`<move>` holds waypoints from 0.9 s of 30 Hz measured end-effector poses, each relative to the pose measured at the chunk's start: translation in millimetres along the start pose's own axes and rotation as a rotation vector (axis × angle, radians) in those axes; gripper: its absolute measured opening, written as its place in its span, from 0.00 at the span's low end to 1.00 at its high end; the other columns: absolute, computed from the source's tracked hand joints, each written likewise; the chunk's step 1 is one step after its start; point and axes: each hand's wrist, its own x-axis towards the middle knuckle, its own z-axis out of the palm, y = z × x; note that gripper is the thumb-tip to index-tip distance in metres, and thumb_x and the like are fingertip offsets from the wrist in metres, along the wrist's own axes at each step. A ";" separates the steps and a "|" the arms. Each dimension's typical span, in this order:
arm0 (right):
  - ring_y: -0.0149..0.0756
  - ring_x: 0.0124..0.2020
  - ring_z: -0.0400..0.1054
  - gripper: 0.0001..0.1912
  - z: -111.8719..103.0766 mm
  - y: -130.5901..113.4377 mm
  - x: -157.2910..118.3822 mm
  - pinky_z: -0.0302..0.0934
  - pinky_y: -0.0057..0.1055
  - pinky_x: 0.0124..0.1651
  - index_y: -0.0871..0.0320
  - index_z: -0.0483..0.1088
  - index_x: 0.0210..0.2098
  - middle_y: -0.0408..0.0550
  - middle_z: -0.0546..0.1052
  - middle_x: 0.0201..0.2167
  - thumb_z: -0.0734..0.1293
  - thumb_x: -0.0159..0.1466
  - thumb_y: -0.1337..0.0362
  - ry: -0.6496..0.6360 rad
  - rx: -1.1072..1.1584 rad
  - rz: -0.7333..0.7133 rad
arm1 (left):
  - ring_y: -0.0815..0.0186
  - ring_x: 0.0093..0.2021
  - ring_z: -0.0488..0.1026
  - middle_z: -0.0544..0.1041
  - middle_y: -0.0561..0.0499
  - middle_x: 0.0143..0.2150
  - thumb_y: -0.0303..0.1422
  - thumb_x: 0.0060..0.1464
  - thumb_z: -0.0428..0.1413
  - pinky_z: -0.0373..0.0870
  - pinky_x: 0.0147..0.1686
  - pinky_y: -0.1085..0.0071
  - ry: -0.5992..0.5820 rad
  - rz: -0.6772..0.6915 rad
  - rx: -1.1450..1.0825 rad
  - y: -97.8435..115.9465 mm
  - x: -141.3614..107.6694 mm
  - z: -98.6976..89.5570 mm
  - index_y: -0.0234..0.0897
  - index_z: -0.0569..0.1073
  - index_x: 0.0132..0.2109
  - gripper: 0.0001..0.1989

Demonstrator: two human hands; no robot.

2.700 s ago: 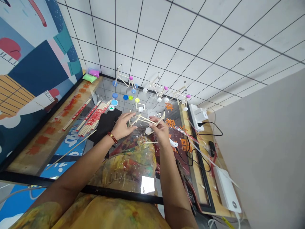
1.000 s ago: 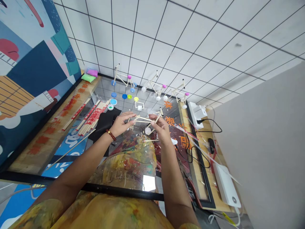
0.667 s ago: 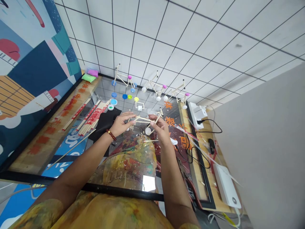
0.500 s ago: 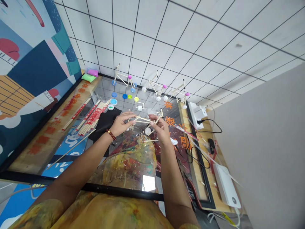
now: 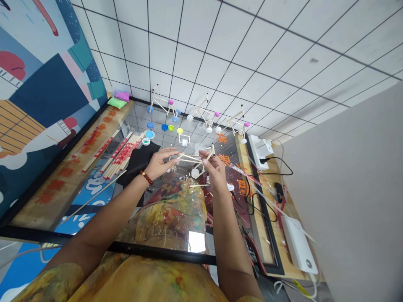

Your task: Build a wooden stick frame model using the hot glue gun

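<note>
Between my hands, above the glass tabletop, is a small frame of pale wooden sticks (image 5: 192,159). The fingers of my left hand (image 5: 161,162) pinch its left end. My right hand (image 5: 214,167) grips the right end, where a black-tipped stick (image 5: 213,149) rises past the fingers. A round white piece (image 5: 195,173) shows just below the frame; I cannot tell whether it is joined to it. Near my right wrist, a loose stick (image 5: 199,185) lies on the glass. Fingertips partly hide the stick joints.
Three stick models with pink tops, one of them a blue-wheeled model (image 5: 162,102), stand along the back edge. Red-wrapped stick bundles (image 5: 124,155) lie at left by a black cloth (image 5: 140,161). Coloured discs (image 5: 165,127) sit behind my hands. A power strip (image 5: 258,151) and cables line the right side.
My right hand has shifted slightly to the right and turned, and the black-tipped stick end now stands more upright. My left hand stays almost still, its pinch unchanged.
</note>
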 end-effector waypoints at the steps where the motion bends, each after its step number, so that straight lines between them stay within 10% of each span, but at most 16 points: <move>1: 0.50 0.57 0.72 0.23 -0.4 -0.4 0.0 0.63 0.50 0.63 0.51 0.76 0.47 0.51 0.80 0.53 0.75 0.56 0.47 0.004 0.002 -0.006 | 0.53 0.60 0.75 0.82 0.43 0.51 0.42 0.54 0.63 0.68 0.63 0.53 0.002 -0.002 -0.004 0.0 0.1 0.1 0.39 0.83 0.49 0.18; 27: 0.50 0.57 0.73 0.25 -1.5 -3.7 -0.1 0.60 0.50 0.66 0.51 0.75 0.48 0.52 0.79 0.55 0.71 0.59 0.42 0.008 0.037 -0.046 | 0.53 0.59 0.75 0.82 0.43 0.51 0.44 0.54 0.63 0.69 0.63 0.53 0.000 -0.014 -0.001 0.7 0.5 0.0 0.40 0.83 0.47 0.18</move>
